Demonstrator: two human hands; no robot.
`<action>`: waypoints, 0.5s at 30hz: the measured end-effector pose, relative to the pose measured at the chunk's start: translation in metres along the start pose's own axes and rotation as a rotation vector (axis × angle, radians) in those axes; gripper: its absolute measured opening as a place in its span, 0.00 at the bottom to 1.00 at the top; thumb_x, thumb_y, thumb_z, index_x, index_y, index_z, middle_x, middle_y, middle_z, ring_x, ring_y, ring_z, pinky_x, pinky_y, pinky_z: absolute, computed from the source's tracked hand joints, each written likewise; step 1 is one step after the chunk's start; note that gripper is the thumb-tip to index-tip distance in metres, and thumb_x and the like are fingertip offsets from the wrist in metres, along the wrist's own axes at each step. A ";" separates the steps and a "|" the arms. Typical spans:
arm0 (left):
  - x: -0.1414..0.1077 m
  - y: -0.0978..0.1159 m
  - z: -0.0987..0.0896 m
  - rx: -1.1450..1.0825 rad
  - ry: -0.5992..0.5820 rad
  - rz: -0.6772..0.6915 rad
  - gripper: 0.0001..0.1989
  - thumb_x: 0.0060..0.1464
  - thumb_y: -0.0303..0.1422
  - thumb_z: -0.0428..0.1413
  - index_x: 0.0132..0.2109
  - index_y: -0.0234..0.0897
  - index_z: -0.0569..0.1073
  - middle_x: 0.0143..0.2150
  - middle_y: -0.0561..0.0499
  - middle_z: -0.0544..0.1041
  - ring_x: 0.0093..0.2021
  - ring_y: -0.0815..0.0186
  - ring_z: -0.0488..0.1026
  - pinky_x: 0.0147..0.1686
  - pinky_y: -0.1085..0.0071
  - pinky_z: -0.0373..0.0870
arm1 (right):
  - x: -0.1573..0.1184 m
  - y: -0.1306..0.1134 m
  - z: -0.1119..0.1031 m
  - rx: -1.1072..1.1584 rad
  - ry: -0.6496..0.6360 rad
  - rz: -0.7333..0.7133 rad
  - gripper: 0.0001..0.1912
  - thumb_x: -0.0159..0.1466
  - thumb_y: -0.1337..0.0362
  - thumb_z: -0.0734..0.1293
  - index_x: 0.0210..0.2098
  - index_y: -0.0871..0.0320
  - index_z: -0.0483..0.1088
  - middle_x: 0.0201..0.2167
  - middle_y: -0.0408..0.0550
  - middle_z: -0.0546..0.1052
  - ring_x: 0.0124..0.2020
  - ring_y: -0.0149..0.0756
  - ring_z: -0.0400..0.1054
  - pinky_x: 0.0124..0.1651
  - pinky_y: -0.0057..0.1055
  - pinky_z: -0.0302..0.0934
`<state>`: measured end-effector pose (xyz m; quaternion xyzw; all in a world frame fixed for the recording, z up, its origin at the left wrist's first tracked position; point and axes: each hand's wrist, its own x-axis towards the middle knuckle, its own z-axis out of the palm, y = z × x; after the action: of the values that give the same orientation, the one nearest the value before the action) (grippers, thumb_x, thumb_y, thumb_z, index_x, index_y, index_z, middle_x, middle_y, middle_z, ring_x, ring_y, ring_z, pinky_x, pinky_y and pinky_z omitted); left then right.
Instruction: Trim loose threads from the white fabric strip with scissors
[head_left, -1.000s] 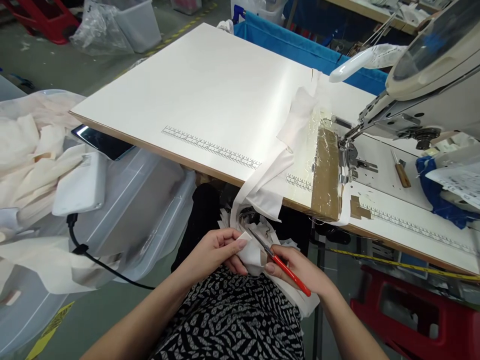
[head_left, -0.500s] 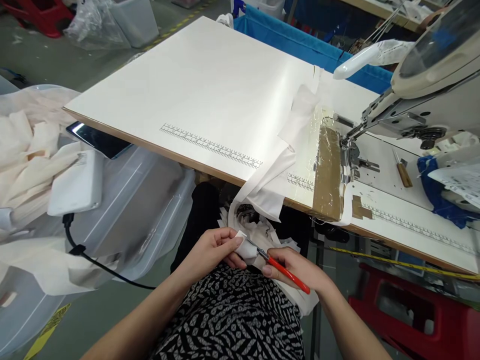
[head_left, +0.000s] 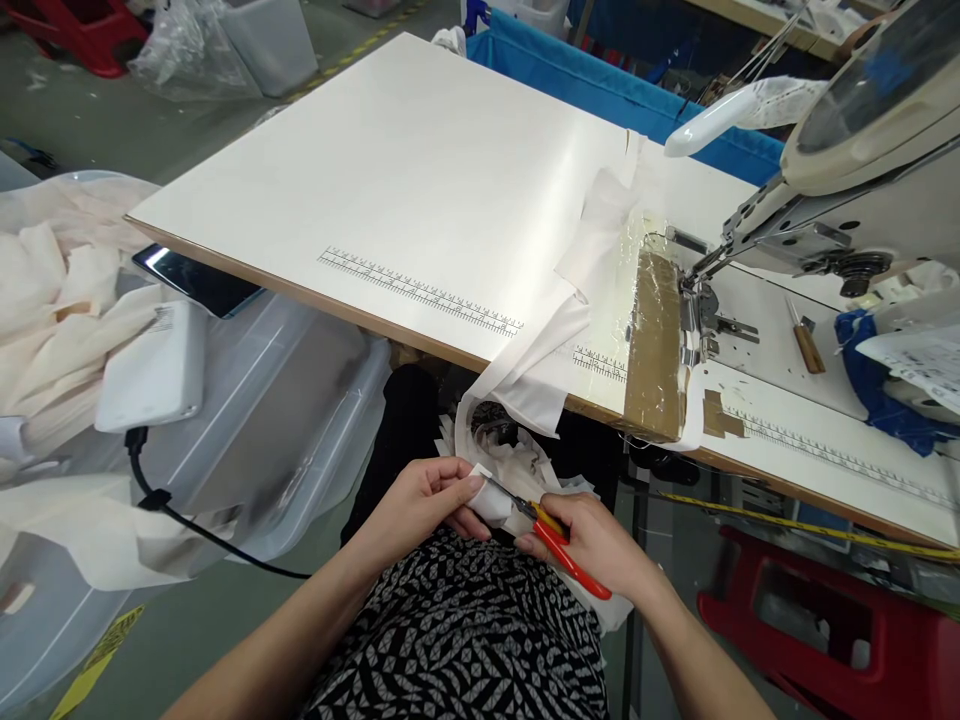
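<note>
Pinching white cloth between thumb and fingers of the left hand; closed around scissors with the right hand. Holding both above the patterned clothing, just off the near edge of the tabletop. Slanting the scissors' long axis from lower right to upper left, with slim metal blades pointing at the left fingertips and set against the cloth. Showing smooth red and yellow handles, spread somewhat apart. Seeing soft, thin pale fabric loop down from the hard, glossy white tabletop, beside printed ruler marks and shiny brown tape near the metal sewing machine. At left, seeing crumpled cream cloth heaped at a translucent plastic tub, beside a rounded white device with a black cable. Beyond the tabletop, seeing a blue fabric bin, contents hard to tell.
</note>
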<state>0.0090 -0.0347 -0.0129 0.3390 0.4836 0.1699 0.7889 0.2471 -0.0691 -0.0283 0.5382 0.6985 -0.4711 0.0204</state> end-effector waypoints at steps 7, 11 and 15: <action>-0.002 0.000 -0.002 0.007 0.000 0.007 0.21 0.54 0.48 0.57 0.36 0.30 0.70 0.28 0.46 0.78 0.29 0.65 0.78 0.30 0.77 0.71 | -0.001 -0.009 -0.003 -0.124 0.038 0.007 0.29 0.60 0.40 0.63 0.25 0.60 0.56 0.21 0.41 0.64 0.23 0.23 0.51 0.27 0.24 0.39; -0.003 -0.001 -0.001 0.011 -0.026 0.003 0.21 0.54 0.47 0.58 0.36 0.29 0.70 0.28 0.46 0.77 0.29 0.63 0.78 0.30 0.76 0.72 | 0.001 -0.017 -0.005 -0.205 0.075 -0.017 0.27 0.61 0.40 0.62 0.27 0.59 0.57 0.23 0.41 0.66 0.24 0.25 0.50 0.28 0.24 0.38; -0.006 0.000 -0.002 0.005 -0.036 0.004 0.20 0.54 0.46 0.57 0.35 0.29 0.70 0.27 0.45 0.77 0.29 0.64 0.78 0.30 0.76 0.72 | 0.003 -0.017 -0.001 -0.169 0.087 -0.005 0.26 0.61 0.43 0.63 0.25 0.60 0.56 0.21 0.41 0.64 0.22 0.24 0.48 0.27 0.24 0.39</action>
<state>0.0048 -0.0372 -0.0096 0.3449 0.4689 0.1642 0.7964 0.2333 -0.0660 -0.0184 0.5526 0.7374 -0.3869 0.0341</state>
